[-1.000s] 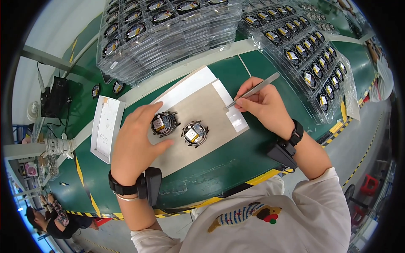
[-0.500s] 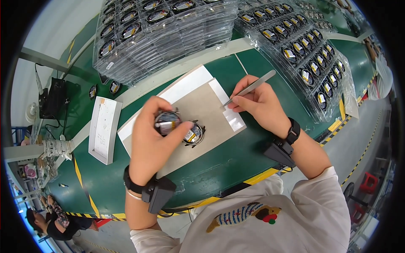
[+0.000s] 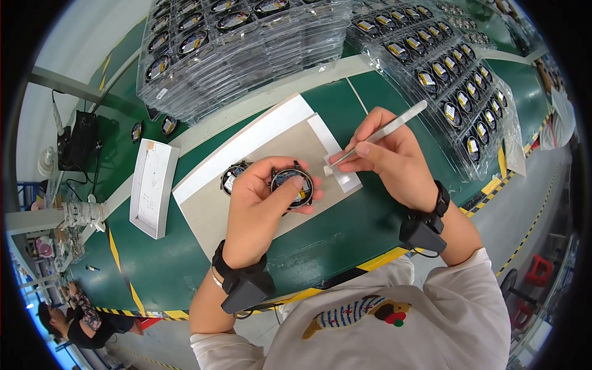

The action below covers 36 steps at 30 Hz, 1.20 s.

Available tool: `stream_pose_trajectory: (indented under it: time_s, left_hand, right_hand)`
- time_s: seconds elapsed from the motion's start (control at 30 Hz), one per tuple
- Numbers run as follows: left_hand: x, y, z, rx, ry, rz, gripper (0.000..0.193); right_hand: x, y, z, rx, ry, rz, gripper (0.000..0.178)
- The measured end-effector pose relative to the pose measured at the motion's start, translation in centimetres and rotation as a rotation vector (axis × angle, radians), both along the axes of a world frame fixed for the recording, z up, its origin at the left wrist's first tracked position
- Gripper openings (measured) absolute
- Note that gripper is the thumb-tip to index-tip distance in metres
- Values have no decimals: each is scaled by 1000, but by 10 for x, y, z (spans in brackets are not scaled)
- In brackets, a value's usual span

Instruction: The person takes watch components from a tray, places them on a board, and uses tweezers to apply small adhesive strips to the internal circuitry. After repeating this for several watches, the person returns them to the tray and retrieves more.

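My left hand (image 3: 256, 203) grips a round black watch case (image 3: 302, 196) with its inner parts showing, thumb across the face and fingers around the rim. Just left of that hand, a second watch case (image 3: 229, 180) lies on a beige board (image 3: 206, 213), partly covered by my fingers. My right hand (image 3: 401, 163) is closed on metal tweezers (image 3: 398, 125), their tips pointing down and left. By the tips is a small whitish piece (image 3: 328, 172); whether they pinch it I cannot tell. A white strip (image 3: 346, 180) lies along the board's right edge.
Stacked clear trays (image 3: 259, 58) of watch cases stand at the back; more filled trays (image 3: 441, 102) spread to the right. A shallow white box (image 3: 153, 191) sits left of the board. Striped tape (image 3: 370, 262) marks the table's front edge. A person (image 3: 80, 324) is at lower left.
A watch case now lies farther left on the board, and my left hand has moved right, holding a case there. The tweezers have shifted slightly right and down; a small whitish piece shows by their tips.
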<state>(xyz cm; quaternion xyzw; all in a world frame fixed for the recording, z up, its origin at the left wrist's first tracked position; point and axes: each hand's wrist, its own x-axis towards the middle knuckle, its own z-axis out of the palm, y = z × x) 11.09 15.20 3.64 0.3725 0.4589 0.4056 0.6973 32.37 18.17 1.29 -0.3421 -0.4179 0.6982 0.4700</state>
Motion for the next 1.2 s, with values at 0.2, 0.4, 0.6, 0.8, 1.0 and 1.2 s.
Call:
stream_pose_trajectory:
  time_s: [0.2,0.4,0.6,0.8,1.0,1.2]
  left_hand:
    - [3,-3,-7,72,97,-32,16]
    - [9,-5,-5,29,93,-22,18]
    - [11,-6,-8,30,-43,-12,24]
    - [13,-7,-8,42,-18,-35,26]
    - [14,-9,-9,92,13,-20,26]
    - [17,-10,-10,118,33,7,26]
  right_hand:
    - [-6,-11,6,73,84,55,12]
    - [-10,-19,6,106,116,72,11]
    - [-13,-20,2,177,49,47,10]
    - [-15,-24,0,296,-46,2,9]
    - [-15,-26,-1,405,-119,-1,9]
    - [-14,-28,1,441,-172,13,8]
